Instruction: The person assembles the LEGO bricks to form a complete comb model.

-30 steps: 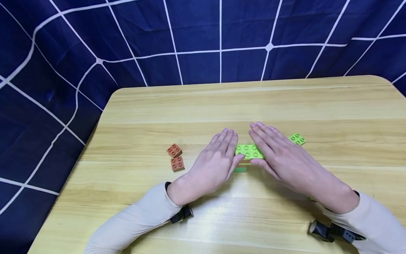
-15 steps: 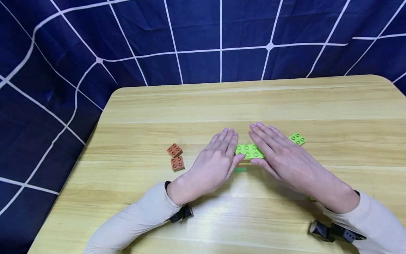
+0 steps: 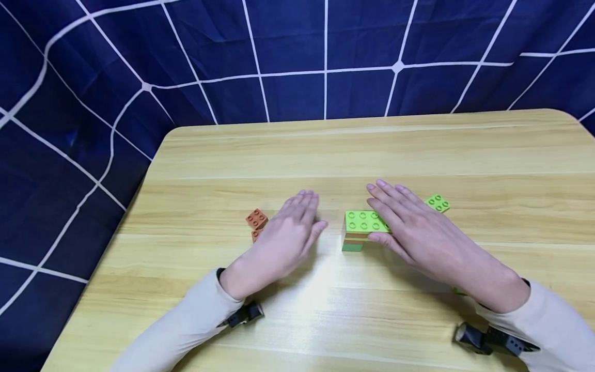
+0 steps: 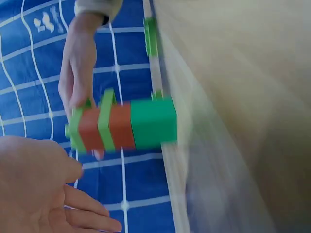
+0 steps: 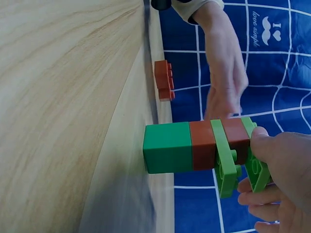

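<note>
A stack of toy building bricks stands on the table, with a dark green block at its base. Above that, brown bricks alternate with lime green plates, which jut out to one side. My right hand holds the top lime plate at its right end, thumb on the near side and fingers on the far side. Off to the left of the stack is my left hand, its fingers straight and touching no part of the stack. It partly covers two loose brown bricks.
A loose lime green plate lies beyond the right hand. Another bit of lime green peeks out beneath the right wrist. A blue curtain with white lines hangs behind the wooden table.
My left hand has left the stack and moved left, uncovering the stack's left end and overlapping the loose brown bricks. The right hand stays where it was on the top plate.
</note>
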Tool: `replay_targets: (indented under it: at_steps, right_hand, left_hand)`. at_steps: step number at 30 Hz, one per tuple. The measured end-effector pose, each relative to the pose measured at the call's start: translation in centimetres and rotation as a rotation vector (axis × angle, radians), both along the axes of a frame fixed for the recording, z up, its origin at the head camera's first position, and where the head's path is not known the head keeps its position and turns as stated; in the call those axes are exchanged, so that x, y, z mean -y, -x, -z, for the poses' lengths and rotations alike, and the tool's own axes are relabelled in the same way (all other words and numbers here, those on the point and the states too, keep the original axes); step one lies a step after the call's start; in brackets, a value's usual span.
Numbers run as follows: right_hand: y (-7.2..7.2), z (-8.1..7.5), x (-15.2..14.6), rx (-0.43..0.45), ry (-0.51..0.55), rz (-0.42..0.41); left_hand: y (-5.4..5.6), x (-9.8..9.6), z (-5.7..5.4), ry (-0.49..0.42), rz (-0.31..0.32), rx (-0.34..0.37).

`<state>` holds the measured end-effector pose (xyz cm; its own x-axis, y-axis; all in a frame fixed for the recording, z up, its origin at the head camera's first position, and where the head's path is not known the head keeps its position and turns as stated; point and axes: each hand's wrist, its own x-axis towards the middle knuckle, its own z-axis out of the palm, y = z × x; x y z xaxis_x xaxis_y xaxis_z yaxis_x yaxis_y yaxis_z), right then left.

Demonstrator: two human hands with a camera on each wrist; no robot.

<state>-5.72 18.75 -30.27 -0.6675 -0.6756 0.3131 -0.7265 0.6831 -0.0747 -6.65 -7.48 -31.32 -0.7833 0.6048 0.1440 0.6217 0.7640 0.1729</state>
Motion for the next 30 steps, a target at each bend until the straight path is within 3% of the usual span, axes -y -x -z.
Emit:
replay_targets:
  at_steps: [7, 13, 21, 30]
  right_hand:
    - [0.1, -0.1, -0.1, 0.007, -0.015, 0.010]
    - [0.2, -0.1, -0.3, 0.001, -0.008, 0.005]
    - [0.2, 0.0, -0.3, 0.005, 0.001, -0.008]
    - [0.2, 0.1, -0.2, 0.011, -0.011, -0.005]
  left_hand:
    - [1.3, 4.5, 0.6, -0.072, -0.102, -0.056]
    - [2.0, 7.1, 0.7, -0.089, -0.212, -0.041]
    - [2.3, 8.1, 1.1, -0.104, -0.237, 0.063]
    - [2.1, 8.3, 1.0, -0.080, -0.264, 0.093]
